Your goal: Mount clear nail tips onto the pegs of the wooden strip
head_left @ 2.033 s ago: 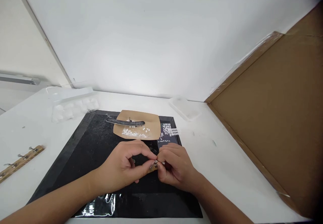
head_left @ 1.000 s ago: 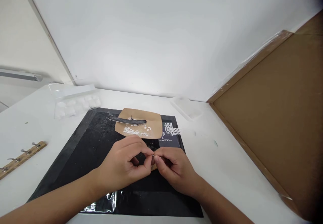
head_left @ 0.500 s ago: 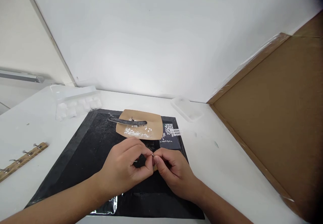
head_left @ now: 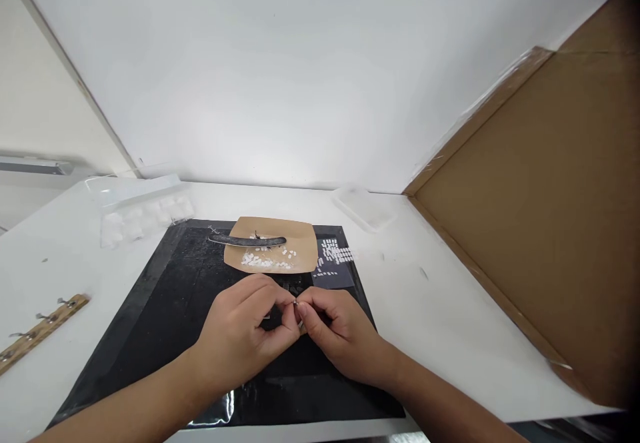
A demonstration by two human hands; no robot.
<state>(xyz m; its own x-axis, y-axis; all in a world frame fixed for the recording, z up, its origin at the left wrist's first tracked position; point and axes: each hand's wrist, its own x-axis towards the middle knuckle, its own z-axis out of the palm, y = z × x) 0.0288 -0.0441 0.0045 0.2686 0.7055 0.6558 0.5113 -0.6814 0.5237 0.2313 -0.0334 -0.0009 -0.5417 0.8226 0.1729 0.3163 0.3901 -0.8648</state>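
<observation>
My left hand (head_left: 250,326) and my right hand (head_left: 337,336) meet over the black mat (head_left: 165,336), fingertips pinched together. Between them is a tiny shiny piece (head_left: 295,302), too small to name; both hands seem to grip it. Just beyond my fingers lies a tan paper tray (head_left: 303,230) holding small white chips (head_left: 260,261). Across the tray rests a dark curved nail file (head_left: 247,240). To its right, rows of small white pieces (head_left: 337,253) lie on a dark card (head_left: 334,280). Something beneath my fingers is mostly hidden.
At the left edge lies a wooden strip with metal clips (head_left: 43,330). A clear plastic case (head_left: 145,213) with white contents stands at the back left, and a translucent lid or tray (head_left: 364,208) at the back right. A brown cardboard panel (head_left: 540,196) rises on the right.
The whole view has shifted a little, with the scene sliding slightly left. My hands keep the same pinch, and nothing else on the mat has visibly moved.
</observation>
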